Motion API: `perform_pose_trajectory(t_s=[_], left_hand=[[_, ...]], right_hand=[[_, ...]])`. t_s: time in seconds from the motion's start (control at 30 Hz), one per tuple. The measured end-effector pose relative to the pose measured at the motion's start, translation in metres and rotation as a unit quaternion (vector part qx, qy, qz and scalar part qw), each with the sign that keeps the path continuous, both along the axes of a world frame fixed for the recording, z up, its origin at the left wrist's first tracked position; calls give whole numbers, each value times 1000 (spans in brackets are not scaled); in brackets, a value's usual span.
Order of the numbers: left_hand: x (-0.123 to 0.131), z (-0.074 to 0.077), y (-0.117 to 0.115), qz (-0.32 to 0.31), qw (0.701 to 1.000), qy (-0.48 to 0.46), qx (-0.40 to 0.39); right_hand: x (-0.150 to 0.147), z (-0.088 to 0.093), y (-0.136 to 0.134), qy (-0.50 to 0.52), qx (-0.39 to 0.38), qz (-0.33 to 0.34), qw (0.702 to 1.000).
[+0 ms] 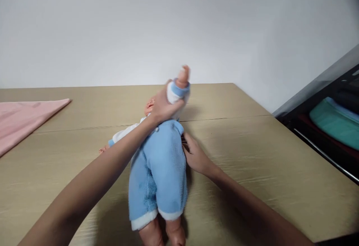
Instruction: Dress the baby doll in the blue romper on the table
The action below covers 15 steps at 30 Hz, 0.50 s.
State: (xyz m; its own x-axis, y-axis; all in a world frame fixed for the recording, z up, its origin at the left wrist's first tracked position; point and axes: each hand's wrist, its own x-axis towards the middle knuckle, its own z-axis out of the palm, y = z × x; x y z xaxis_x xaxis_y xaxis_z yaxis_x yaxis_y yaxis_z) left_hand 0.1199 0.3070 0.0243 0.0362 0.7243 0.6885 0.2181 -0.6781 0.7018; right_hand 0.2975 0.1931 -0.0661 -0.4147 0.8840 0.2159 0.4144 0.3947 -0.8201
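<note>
A baby doll (165,156) in a fuzzy blue outfit with white-trimmed legs and white sleeves lies on the table, feet toward me. My left hand (165,103) is closed around the doll's raised arm (182,77), on its white, blue-cuffed sleeve. Part of the doll's head shows behind that hand; the rest is hidden. My right hand (193,154) is at the doll's right-hand side in view, thumb and fingers at the edge of the blue outfit (168,163). Some fingertips of it are tucked out of sight. The doll's other arm (123,133) stretches out to the left.
A pink cloth (25,120) lies flat on the wooden table (238,156) at the left. Beyond the table's right edge is a black rack or chair holding folded green fabric (333,122). A pale wall (112,32) rises behind the table.
</note>
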Motion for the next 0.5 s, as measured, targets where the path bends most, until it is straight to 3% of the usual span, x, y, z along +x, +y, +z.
perform_pose_trajectory(t_s=[0.1,0.2,0.3,0.5], left_hand=[[-28,1,-1,-18,960,-279,9],[-53,5,-8,-78,902,-425,-2],[-75,7,-14,-81,881,-466,-18],[-99,4,-9,11,872,-490,17]], right_hand=[[-15,-1,-8,122,10,43,992],[-33,7,-18,156,39,42,986],[-53,19,-23,177,45,31,983],[-93,33,-7,179,7,-7,984]])
